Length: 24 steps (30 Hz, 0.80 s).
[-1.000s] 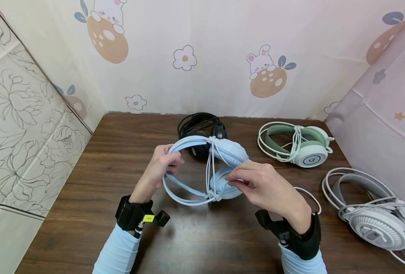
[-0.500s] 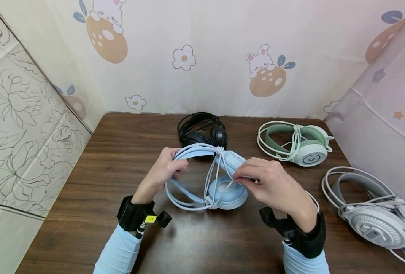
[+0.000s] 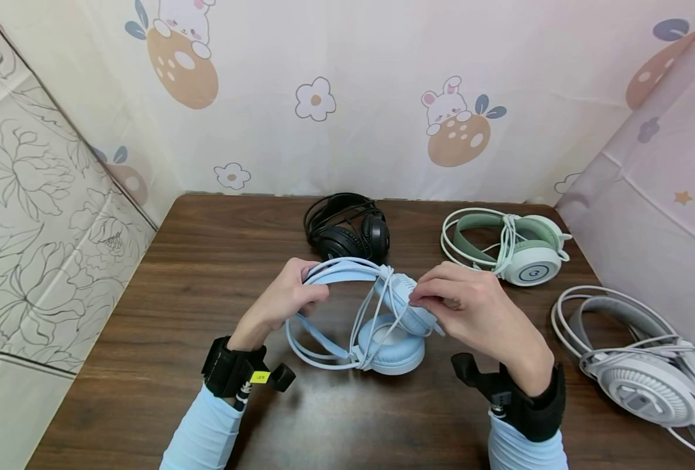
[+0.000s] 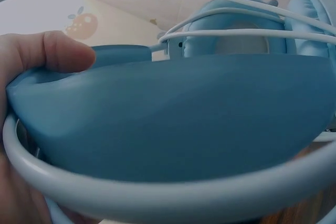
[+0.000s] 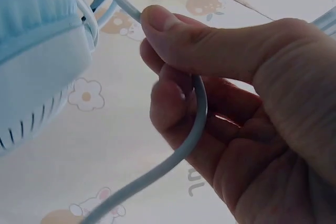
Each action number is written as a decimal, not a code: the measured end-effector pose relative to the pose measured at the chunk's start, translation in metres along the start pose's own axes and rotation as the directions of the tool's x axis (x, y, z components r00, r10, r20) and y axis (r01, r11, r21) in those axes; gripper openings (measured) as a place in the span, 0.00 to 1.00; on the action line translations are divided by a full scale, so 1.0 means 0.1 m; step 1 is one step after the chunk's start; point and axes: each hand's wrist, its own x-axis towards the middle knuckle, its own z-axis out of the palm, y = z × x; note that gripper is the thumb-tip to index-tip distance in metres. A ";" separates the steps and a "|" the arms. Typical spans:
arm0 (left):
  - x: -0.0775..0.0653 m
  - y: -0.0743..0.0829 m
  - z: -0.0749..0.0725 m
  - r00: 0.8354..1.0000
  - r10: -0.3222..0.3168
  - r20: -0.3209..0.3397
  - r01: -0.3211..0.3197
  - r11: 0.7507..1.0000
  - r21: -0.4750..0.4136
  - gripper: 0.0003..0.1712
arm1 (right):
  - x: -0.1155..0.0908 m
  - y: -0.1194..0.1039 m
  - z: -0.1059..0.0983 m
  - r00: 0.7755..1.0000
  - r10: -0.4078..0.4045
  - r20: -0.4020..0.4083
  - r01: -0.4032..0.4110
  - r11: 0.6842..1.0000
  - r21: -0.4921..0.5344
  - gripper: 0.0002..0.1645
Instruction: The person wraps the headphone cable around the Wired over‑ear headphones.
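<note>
A pair of light blue headphones, with pale cable wound around its headband, is in the middle of the head view. My left hand grips the headband; in the left wrist view the thumb lies over the band's padded inner side. My right hand pinches the headphone cable between thumb and fingertips, beside the ear cups. In the right wrist view the cable runs taut from the pinch toward the headphones, and its other part curves down past the palm.
Black headphones lie behind the blue pair on the wooden table. Green and white headphones with wound cable are at the back right. Grey-white headphones lie at the right edge. Patterned curtains stand behind and beside the table.
The blue headphones have moved lower in view, toward me, and tilted, uncovering the black pair. My right hand has shifted slightly right, drawing the cable away from the ear cups.
</note>
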 end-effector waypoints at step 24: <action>-0.02 -0.05 0.02 0.949 0.085 0.303 -0.118 0.989 0.093 0.01 | 0.07 0.01 0.06 0.988 -0.123 -0.091 0.110 0.985 -0.131 0.09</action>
